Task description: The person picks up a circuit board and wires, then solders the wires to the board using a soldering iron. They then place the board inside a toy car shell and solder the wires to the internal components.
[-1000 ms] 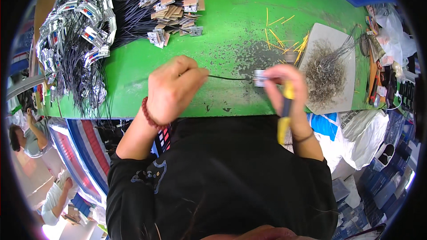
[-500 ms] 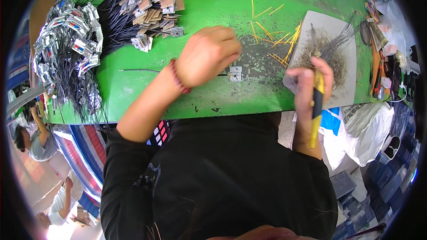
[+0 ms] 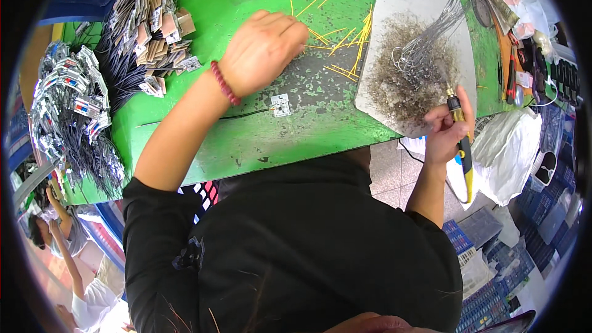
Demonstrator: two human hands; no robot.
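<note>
A soldering iron [image 3: 459, 117] with a yellow and black handle is in my right hand [image 3: 445, 139]. Its metal tip points away from me, over the lower right of a pale sheet [image 3: 376, 86] covered in dark residue. My left hand [image 3: 262, 52], a red beaded bracelet at its wrist, hovers over the green bench with curled fingers. Whatever those fingers may hold is hidden. Just below it lies a small white circuit board [image 3: 280, 105] with a black cable [image 3: 246, 113] running left under my forearm. Several thin yellow wires [image 3: 364, 40] are scattered between the hand and the sheet.
Bundled black cables with small boards [image 3: 157, 31] are heaped at the far left, beside another bundle with silvery ends [image 3: 68, 80]. Thin grey wires [image 3: 431, 31] rest across the sheet. Tools [image 3: 512, 74] line the right edge. Other people work at lower left.
The whole view has shifted, with bench items now further left. My right hand and soldering iron have moved right relative to the sheet. My left hand remains raised above the board.
</note>
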